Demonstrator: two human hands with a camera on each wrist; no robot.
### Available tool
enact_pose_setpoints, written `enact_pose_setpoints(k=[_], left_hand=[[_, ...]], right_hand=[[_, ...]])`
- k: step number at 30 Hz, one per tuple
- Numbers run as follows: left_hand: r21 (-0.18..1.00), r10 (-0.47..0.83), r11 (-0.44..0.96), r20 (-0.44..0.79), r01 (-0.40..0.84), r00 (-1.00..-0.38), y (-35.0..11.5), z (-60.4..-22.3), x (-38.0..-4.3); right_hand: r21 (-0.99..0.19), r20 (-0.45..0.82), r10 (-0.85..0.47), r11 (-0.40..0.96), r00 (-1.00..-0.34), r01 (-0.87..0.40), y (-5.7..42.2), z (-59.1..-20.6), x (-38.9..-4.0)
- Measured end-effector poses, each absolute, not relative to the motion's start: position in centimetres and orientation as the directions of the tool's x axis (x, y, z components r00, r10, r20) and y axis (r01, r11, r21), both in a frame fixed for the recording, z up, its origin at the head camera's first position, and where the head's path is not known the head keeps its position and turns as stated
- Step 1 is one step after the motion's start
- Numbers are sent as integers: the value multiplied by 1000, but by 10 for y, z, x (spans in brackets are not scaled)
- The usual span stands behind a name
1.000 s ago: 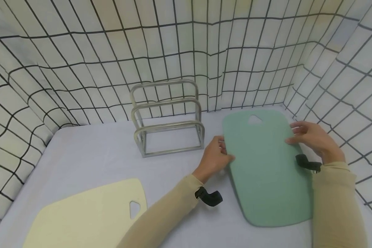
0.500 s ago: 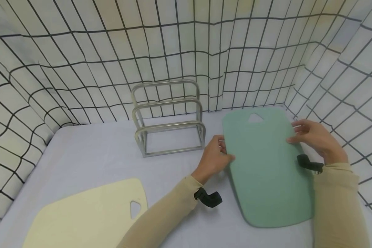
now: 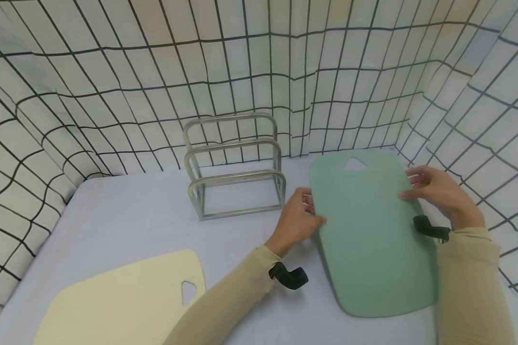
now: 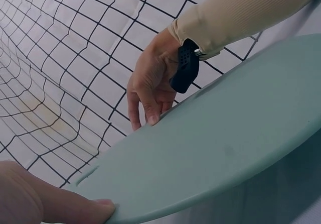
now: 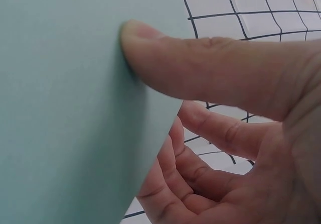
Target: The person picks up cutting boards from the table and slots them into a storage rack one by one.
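A green cutting board with a small handle hole near its far edge is held between both hands on the right side of the table. My left hand grips its left edge, thumb on top and fingers beneath. On the opposite edge, my right hand pinches the board the same way; the right wrist view shows the thumb on its face and the fingers curled behind. The far end looks raised off the table. A cream cutting board lies flat at the front left, partly covered by my left sleeve.
A metal rack with several upright loops stands at the back middle of the white-covered table. Grid-patterned cloth walls enclose the back and both sides, the right one close to my right hand.
Over the last second the green cutting board's far end has risen very slightly, with both hands keeping their grip. Since half a second ago almost nothing has moved.
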State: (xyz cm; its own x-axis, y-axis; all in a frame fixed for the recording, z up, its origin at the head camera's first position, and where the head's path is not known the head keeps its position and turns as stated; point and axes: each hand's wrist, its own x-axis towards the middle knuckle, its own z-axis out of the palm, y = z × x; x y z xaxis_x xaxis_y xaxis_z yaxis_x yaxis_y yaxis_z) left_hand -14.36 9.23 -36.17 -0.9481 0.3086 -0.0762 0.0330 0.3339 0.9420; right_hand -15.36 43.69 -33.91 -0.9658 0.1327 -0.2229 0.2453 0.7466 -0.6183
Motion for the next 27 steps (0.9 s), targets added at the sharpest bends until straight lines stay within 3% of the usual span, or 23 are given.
enact_pose_setpoints(k=[27], left_hand=[[959,305,281,-56,34,-951,89,-356,-147]], right_hand=[[-604,-180,162,760,-970,239,432,-333,-151]])
